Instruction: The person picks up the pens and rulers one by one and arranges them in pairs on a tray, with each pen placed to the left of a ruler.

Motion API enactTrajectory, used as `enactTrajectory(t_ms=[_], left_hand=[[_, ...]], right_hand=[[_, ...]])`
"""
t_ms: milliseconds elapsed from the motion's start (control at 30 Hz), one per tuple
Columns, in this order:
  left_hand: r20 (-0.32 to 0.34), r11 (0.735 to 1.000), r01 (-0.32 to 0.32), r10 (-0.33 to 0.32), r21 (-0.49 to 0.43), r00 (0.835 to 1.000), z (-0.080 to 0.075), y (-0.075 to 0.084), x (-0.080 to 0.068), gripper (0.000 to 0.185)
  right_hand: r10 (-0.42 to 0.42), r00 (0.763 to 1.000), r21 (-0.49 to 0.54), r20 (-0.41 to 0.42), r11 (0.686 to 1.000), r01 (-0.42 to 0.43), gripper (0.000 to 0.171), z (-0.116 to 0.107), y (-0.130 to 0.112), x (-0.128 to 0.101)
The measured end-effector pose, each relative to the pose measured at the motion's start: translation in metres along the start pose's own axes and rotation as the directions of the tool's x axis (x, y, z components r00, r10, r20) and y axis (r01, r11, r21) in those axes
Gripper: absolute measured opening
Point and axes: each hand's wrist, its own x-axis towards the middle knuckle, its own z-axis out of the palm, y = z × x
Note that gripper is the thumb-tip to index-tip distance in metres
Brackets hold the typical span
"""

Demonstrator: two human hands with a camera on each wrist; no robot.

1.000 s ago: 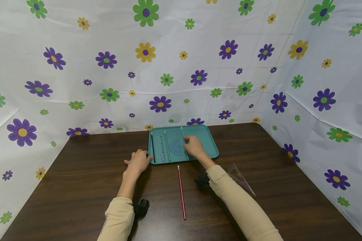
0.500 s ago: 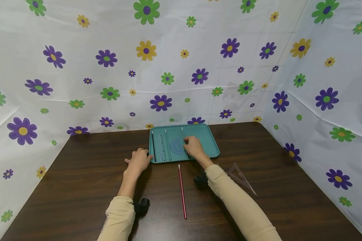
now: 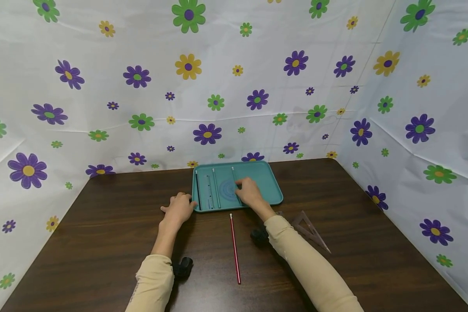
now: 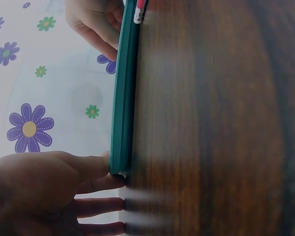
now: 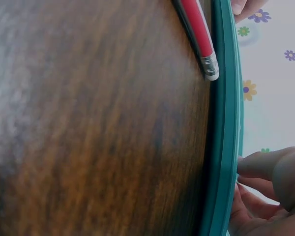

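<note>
The teal tray (image 3: 271, 184) lies at the back of the dark wooden table. My left hand (image 3: 178, 209) holds its near left corner, thumb on the rim and index finger against the outer side; the other fingers extend beside it. Over the tray, my right hand (image 3: 251, 193) pinches a slim pencil (image 3: 233, 173) with a pale end, close to a bluish clear protractor (image 3: 226, 190). Farther left in the tray lie another pencil (image 3: 216, 186), a clear ruler (image 3: 209, 190) and a black pencil (image 3: 198, 190). The tray wall hides the right fingertips in the right wrist view.
A red pencil (image 3: 235, 251) with a white eraser lies on the table in front of the tray. A clear set square (image 3: 311, 232) lies right of it, partly behind the right forearm. A flowered sheet (image 3: 226, 86) covers the walls behind and at the right.
My right hand has shifted slightly left within the tray, and the pencil's far end has moved left with it, nearer the protractor. The left hand stays at the tray's corner.
</note>
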Motion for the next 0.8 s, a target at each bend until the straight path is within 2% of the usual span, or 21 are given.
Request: enactTrajectory(t_ms=[800], left_hand=[[0.002, 1.000, 0.003, -0.003, 0.008, 1.000, 0.003, -0.002, 0.003, 0.050]], right_hand=[[-0.076, 0.997, -0.012, 0.016, 0.997, 0.076, 0.046, -0.011, 0.004, -0.013]])
